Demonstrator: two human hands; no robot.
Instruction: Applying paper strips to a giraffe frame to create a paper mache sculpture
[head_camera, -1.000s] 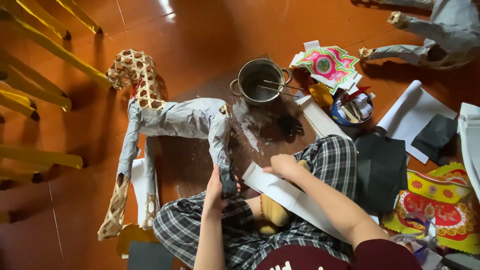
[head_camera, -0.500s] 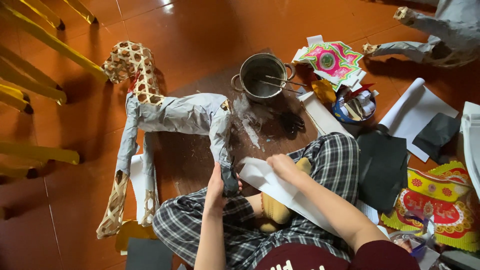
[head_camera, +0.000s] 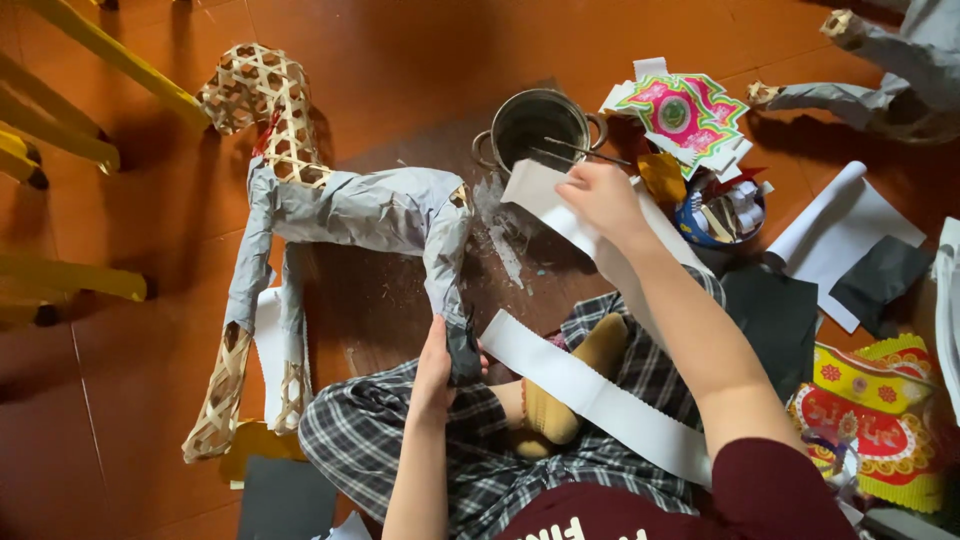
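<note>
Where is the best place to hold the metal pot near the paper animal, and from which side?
Probably by the two small side handles of the metal pot, coming down from above with one hand on each. The rim is open and sticks lie across it, so a rim grip seems awkward.

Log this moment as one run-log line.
left hand: grips animal frame's hind leg | right hand: lifts white paper strip beside metal pot
</note>
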